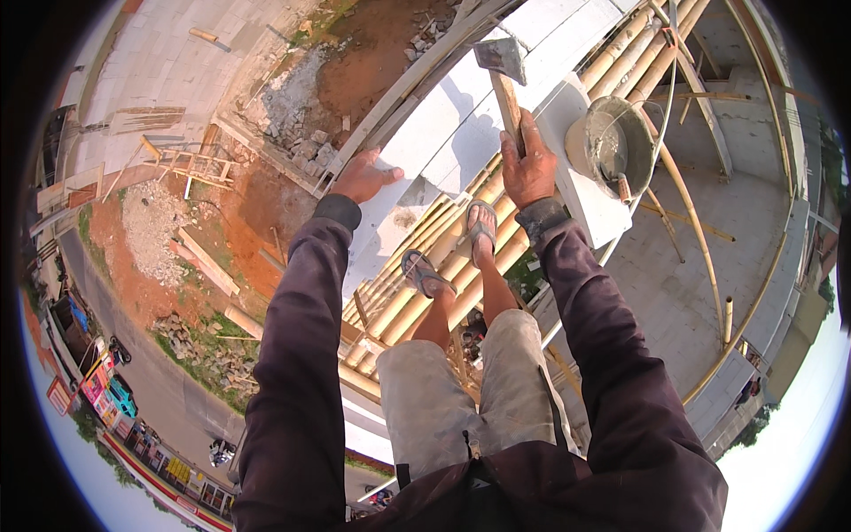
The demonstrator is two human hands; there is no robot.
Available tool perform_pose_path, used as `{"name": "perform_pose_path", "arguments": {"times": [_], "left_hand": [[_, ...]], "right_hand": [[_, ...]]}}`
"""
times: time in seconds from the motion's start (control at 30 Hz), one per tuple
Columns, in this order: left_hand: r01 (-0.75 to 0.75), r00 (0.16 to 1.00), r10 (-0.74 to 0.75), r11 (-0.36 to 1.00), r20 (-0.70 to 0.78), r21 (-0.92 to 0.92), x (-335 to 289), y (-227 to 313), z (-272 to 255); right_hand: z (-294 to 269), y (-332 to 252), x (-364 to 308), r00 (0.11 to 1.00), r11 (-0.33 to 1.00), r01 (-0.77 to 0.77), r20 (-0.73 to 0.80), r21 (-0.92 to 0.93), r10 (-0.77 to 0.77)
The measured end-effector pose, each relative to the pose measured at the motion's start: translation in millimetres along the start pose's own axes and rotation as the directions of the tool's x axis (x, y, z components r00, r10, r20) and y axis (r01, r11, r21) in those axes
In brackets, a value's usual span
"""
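Note:
A hammer with a wide dark head (501,60) and a wooden handle (506,99) is in my right hand (530,161), fingers closed round the lower handle. The head is raised over a course of white lightweight blocks (452,106). My left hand (365,176) grips the near end of this course at its outer left edge. Its thumb lies over the top, and the other fingers are partly hidden. A grey mortar smear (409,209) shows on the wall near that hand. My feet in sandals stand on bamboo poles (461,266) between the wall and another white slab.
A mortar-caked bucket (612,146) sits on the white slab (589,199) right of my right hand, with a tool handle (624,188) at its rim. More bamboo poles (634,66) run beyond. A concrete floor lies far below right; rubble (310,152) and a road lie below left.

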State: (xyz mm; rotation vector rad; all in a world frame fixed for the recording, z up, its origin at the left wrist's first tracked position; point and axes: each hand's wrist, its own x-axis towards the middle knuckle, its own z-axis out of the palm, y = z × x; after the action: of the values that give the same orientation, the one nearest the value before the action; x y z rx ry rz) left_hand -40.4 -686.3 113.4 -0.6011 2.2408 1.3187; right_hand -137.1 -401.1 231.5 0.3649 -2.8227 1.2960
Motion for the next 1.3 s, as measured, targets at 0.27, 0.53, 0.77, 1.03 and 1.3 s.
{"name": "perform_pose_path", "arguments": {"times": [0.27,0.53,0.77,1.03,1.3], "left_hand": [[-0.006,0.999,0.004,0.999,0.052,0.047,-22,42,-10],[0.145,0.833,0.111,0.901,-0.541,0.409,-81,65,54],[0.174,0.901,-0.045,0.949,-0.432,0.263,-61,69,81],[-0.826,0.188,-0.544,0.363,-0.818,-0.431,76,90,160],[0.257,0.739,-0.016,0.931,-0.673,0.259,-9,73,100]], "right_hand": [[-17,-31,6,0.983,0.985,0.07,0.176,-0.159,-0.042],[25,-162,21,0.614,0.865,0.501,0.708,-0.008,-0.349],[211,-285,-50,-0.364,0.327,0.849,0.908,0.416,-0.21],[309,-318,-205,-0.603,-0.007,0.797,0.797,0.603,-0.034],[317,-291,-159,-0.501,0.114,0.86,0.782,0.497,0.371]]}}
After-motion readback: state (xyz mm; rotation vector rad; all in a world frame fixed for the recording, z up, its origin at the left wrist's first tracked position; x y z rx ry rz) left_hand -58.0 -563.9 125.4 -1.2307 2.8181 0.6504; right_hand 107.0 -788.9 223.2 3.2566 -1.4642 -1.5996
